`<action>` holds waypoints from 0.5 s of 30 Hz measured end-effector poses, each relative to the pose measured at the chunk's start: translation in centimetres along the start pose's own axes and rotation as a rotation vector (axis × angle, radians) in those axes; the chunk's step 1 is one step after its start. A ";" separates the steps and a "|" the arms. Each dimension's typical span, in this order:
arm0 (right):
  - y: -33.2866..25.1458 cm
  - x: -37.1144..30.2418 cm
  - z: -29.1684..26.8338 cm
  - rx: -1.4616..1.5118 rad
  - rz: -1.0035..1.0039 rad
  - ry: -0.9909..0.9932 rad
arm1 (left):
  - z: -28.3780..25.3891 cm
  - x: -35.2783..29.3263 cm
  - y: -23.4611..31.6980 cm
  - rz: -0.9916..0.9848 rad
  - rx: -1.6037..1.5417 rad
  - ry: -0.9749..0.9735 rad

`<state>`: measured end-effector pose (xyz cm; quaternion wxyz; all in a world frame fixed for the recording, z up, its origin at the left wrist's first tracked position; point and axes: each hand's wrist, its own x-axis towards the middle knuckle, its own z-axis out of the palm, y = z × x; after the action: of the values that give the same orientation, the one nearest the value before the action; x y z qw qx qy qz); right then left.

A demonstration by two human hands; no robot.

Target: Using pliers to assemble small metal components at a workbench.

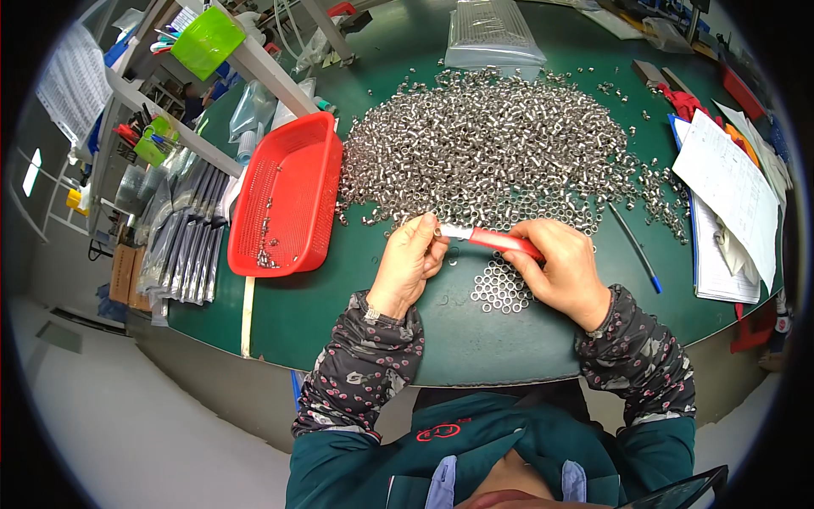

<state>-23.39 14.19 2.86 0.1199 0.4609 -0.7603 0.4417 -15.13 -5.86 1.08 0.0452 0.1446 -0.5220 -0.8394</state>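
Between the thumb and fingers of my left hand (405,265) is a small metal ring (437,231), mostly hidden by the fingertips. My right hand (566,270) is closed around a red-handled tool (496,240) with a flat, pale tip. That tip points left and meets the ring at my left fingertips; whether it is a blade cannot be made out. Below the tool, a small cluster of metal rings (500,290) lies flat beside my right hand. A wide heap of short, shiny metal rings (487,140) spreads beyond both hands.
To the left, a red plastic basket (326,199) holds a few metal pieces. A pen (636,248) and papers (727,182) lie on the right of the green table (322,327). A plastic-wrapped stack (493,34) sits behind the heap. Bagged dark parts (182,246) lie far left.
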 end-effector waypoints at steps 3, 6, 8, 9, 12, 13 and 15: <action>0.7 0.0 -0.1 0.013 0.038 0.103 | 0.0 0.1 0.0 -0.043 -0.010 -0.032; 0.8 0.4 -0.4 0.148 0.188 0.109 | 0.0 0.0 0.4 -0.058 -0.023 -0.008; 0.8 0.7 -0.8 0.250 0.261 0.124 | -0.4 0.3 0.6 -0.019 -0.114 -0.096; 0.9 0.5 -0.6 0.277 0.249 0.158 | -0.4 0.0 0.8 -0.005 -0.166 -0.112; 0.7 0.6 -0.8 0.287 0.292 0.143 | -1.0 0.1 1.2 0.038 -0.174 -0.164; 0.8 0.6 -0.7 0.278 0.279 0.148 | -0.6 0.1 1.0 0.034 -0.175 -0.163; 0.8 0.6 -0.6 0.270 0.268 0.153 | 0.5 0.0 0.6 0.192 0.631 0.112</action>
<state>-24.50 14.47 3.12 0.0547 0.3326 -0.7373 0.5855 -15.32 -5.65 1.82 0.1058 0.1475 -0.7640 -0.6191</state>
